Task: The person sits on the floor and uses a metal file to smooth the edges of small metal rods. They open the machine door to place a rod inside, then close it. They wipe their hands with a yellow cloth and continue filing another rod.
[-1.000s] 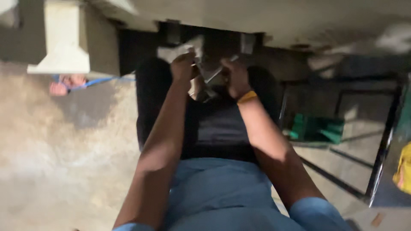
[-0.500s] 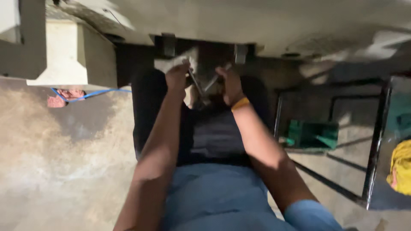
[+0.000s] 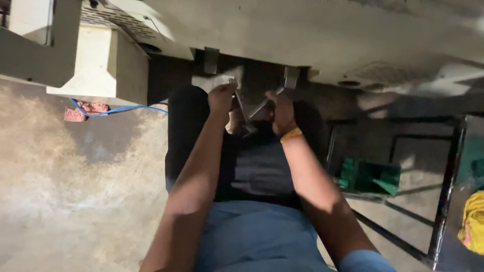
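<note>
A thin metal tool [image 3: 262, 103], gripped in the right hand [image 3: 280, 108], angles up to the underside of a cream machine [image 3: 322, 35]. The left hand [image 3: 222, 96] clutches a pale cloth [image 3: 214, 80] beside it, above concrete floor [image 3: 75, 191].

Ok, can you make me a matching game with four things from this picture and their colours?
Things:
1. wristband on the right hand
2. cable on the floor
3. crate by the metal frame
4. cloth in the left hand

Colours:
a. green
b. white
c. orange-yellow
d. blue

Pairs: 1-c, 2-d, 3-a, 4-b
</note>
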